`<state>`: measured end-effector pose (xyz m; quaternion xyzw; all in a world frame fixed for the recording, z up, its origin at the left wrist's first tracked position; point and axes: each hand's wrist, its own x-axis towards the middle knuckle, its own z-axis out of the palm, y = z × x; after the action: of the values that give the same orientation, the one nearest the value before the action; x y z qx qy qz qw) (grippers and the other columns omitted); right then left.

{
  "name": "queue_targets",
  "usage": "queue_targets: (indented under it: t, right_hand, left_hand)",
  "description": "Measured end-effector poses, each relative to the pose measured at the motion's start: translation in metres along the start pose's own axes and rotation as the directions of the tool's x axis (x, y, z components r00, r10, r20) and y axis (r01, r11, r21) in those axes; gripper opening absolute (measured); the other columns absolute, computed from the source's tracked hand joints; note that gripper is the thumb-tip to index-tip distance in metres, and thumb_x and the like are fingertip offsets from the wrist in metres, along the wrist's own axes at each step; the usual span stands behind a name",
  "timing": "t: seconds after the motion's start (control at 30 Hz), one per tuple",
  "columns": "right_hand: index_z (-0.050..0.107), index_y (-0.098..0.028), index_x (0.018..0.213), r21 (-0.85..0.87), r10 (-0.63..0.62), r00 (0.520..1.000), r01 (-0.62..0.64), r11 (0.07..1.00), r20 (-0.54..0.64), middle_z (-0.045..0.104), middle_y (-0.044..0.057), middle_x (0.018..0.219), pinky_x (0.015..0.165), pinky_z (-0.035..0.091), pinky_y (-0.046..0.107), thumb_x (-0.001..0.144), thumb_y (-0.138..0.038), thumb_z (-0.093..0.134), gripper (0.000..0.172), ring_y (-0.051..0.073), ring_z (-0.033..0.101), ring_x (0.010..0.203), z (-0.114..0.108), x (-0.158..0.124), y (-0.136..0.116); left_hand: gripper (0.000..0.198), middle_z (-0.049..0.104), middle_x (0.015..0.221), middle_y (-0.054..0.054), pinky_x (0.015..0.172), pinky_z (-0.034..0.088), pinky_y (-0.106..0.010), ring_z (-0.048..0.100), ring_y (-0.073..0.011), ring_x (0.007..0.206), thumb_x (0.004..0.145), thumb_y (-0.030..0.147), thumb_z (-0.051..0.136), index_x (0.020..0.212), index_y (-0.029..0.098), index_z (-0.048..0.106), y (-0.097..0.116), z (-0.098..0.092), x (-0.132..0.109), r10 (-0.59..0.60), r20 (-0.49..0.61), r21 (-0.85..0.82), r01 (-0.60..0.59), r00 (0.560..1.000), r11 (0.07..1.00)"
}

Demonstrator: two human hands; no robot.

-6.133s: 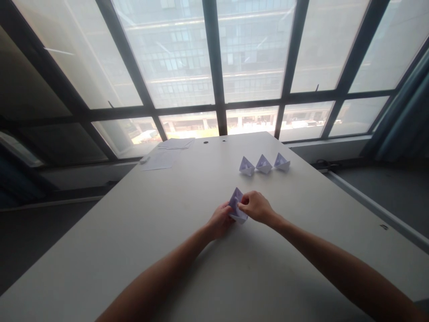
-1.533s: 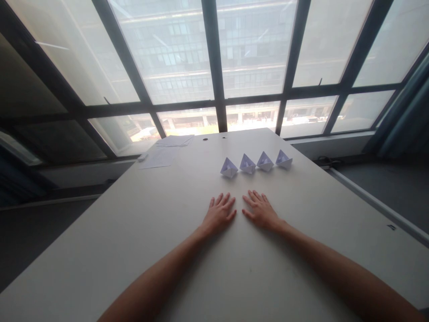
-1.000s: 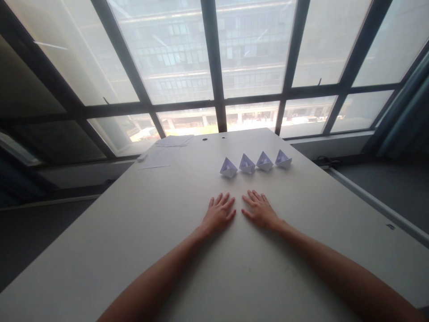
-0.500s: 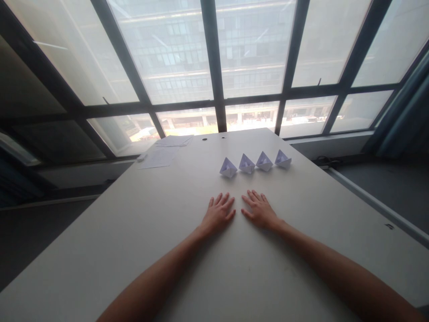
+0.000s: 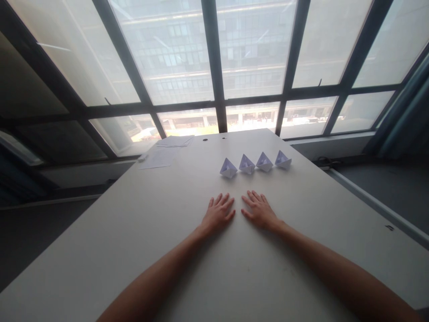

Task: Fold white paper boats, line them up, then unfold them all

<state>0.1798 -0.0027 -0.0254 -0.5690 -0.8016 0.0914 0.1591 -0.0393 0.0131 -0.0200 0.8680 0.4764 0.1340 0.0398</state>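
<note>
My left hand (image 5: pixel 218 214) and my right hand (image 5: pixel 258 212) lie flat on the white table (image 5: pixel 140 232), palms down, fingers spread and holding nothing. Beyond the fingertips stands a row of several folded paper boats in pale lilac-white paper. The leftmost paper boat (image 5: pixel 228 168) is nearest my hands, and neither hand touches it. Next to it sit a second paper boat (image 5: pixel 247 164), a third paper boat (image 5: pixel 264 162) and a fourth paper boat (image 5: pixel 283 159), all upright.
A loose sheet of paper (image 5: pixel 158 158) and a small stack of paper sheets (image 5: pixel 175 141) lie at the table's far left. A small white object (image 5: pixel 142 157) sits on the left edge. Large windows stand behind the table, with a dark curtain (image 5: pixel 398 116) at right.
Compared with the oldest view, a fourth boat has joined the row and my hands have let go of it, now lying flat. Over the last second my hands have stayed still.
</note>
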Motion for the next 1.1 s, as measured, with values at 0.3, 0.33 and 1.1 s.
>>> queue_targets:
  t: [0.3,0.33,1.1]
  right_hand:
    - [0.069,-0.018,0.11,0.23,0.063,0.963,-0.001,0.973,-0.261,0.067,0.009,0.119,0.102,0.038,0.033,0.089,-0.024,0.05,0.028,0.021,0.058,0.114,-0.004,0.005,0.004]
    - [0.07,-0.018,0.106,0.279,0.091,0.952,-0.006,0.96,-0.293,0.07,0.008,0.111,0.097,0.041,0.031,0.089,-0.022,0.049,0.027,0.02,0.062,0.106,-0.004,0.006,0.004]
    - [0.073,-0.02,0.088,0.401,0.161,0.953,-0.046,0.915,-0.256,0.071,0.006,0.091,0.082,0.045,0.028,0.084,-0.02,0.05,0.023,0.019,0.062,0.088,-0.009,0.011,0.005]
  left_hand:
    - [0.035,0.062,0.128,-0.006,0.11,0.035,-0.045,0.052,-0.0243,0.125,0.092,0.031,0.052,0.125,0.025,0.058,-0.01,0.001,0.004,-0.039,-0.161,-0.226,0.002,0.986,0.974]
    - [0.037,0.063,0.126,-0.006,0.108,0.038,-0.043,0.055,-0.0235,0.121,0.092,0.031,0.053,0.128,0.024,0.056,-0.013,0.001,0.007,-0.057,-0.188,-0.262,0.006,0.981,0.965]
    - [0.009,0.055,0.107,-0.009,0.082,0.052,-0.03,0.059,-0.0147,0.08,0.081,0.021,0.065,0.086,0.014,0.064,-0.044,0.003,0.137,-0.387,-0.4,-0.447,0.192,0.831,0.874]
